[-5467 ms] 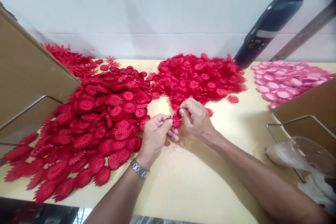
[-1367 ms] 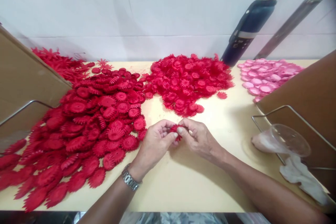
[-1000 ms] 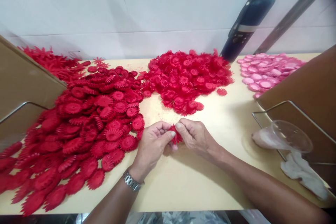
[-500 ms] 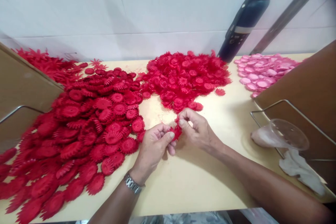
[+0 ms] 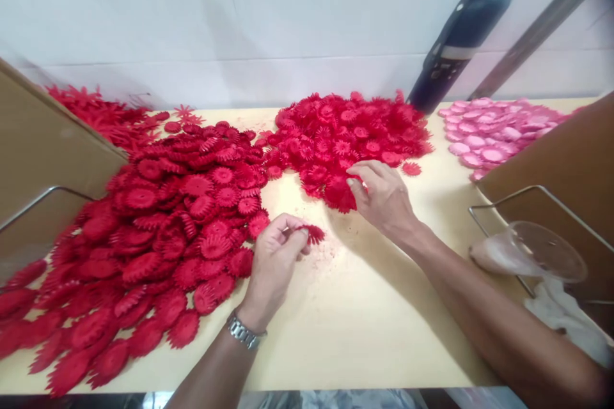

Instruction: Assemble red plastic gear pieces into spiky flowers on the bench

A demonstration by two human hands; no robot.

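Observation:
My left hand [image 5: 278, 259], wearing a metal-band watch [image 5: 244, 332], pinches a red toothed flower disc [image 5: 314, 234] between thumb and fingers above the pale table. At the front right edge of a middle pile of red flower discs [image 5: 345, 134], my right hand [image 5: 381, 195] has its thumb and forefinger slightly apart. Red shows between those two fingertips, and whether they touch a disc is hard to see. To the left spreads a larger heap of thicker, darker red toothed discs [image 5: 144, 262], close to my left hand.
Pink discs [image 5: 494, 134] lie at the back right, thin red star-like pieces [image 5: 103, 118] at the back left. Brown boards [image 5: 52, 160] stand on both sides. On the right are a clear plastic cup [image 5: 522, 252] on its side and a white cloth [image 5: 566, 313]. A dark cylindrical device [image 5: 455, 45] leans by the wall.
My right hand has left the disc held in my left hand and moved up to the middle pile. The left hand keeps its disc. The view has shifted slightly.

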